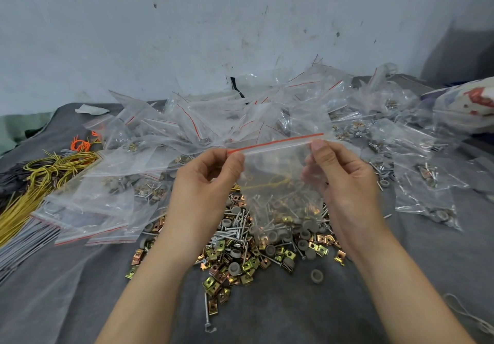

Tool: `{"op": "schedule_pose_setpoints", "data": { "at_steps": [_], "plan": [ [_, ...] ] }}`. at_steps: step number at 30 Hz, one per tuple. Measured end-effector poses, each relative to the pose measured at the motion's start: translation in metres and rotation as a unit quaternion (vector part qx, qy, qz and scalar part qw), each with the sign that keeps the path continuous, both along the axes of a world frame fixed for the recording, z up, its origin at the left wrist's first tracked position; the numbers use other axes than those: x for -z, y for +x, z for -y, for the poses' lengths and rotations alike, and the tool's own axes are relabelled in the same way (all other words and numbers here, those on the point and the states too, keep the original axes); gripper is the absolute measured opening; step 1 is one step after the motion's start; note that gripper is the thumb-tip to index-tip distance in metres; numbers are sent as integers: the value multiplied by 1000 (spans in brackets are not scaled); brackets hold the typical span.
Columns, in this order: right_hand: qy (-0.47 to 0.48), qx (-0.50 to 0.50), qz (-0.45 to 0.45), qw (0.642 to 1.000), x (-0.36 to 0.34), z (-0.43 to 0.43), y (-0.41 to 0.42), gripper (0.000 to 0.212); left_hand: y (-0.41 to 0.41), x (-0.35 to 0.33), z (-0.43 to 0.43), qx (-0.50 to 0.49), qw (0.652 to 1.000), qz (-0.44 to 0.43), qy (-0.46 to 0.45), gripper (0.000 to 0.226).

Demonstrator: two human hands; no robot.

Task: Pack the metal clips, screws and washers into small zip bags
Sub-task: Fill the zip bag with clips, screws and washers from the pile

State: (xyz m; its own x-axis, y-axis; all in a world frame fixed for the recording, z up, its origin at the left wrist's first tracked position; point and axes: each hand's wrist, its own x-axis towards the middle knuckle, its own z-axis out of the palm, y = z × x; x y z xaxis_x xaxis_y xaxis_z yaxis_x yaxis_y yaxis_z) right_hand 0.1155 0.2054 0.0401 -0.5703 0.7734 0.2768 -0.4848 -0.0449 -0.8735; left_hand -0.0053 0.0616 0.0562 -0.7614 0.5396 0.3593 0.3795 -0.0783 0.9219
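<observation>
A small clear zip bag (280,172) with a red strip along its top hangs upright between my hands. Screws, brass-coloured clips, grey washers and a yellow tie show through its lower half. My left hand (211,175) pinches the bag's top left corner at the zip strip. My right hand (339,178) pinches the top right corner, thumb in front. Beneath the bag, a loose pile of metal clips (230,271), screws (232,230) and grey washers (234,268) lies on the grey cloth.
Filled zip bags (417,156) are heaped behind and to the right. Flat zip bags (107,202) are stacked at the left. Yellow ties (40,178) and orange ties (81,144) lie at the far left. A grey wall rises behind.
</observation>
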Motion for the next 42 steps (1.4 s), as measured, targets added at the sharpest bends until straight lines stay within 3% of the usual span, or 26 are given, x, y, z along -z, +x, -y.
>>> {"op": "schedule_pose_setpoints", "data": {
  "at_steps": [9,30,36,42],
  "plan": [
    [3,-1,-2,1000,1,1,-1,22,6,0,-3,30,999,31,7,15],
    [32,-8,10,999,4,-1,-2,15,6,-5,0,44,999,-8,-26,9],
    [81,-19,39,996,5,2,-1,19,9,-8,-1,47,997,-30,-44,10],
    [106,-42,41,993,3,5,2,9,13,-14,0,55,995,-65,-58,6]
  ]
}}
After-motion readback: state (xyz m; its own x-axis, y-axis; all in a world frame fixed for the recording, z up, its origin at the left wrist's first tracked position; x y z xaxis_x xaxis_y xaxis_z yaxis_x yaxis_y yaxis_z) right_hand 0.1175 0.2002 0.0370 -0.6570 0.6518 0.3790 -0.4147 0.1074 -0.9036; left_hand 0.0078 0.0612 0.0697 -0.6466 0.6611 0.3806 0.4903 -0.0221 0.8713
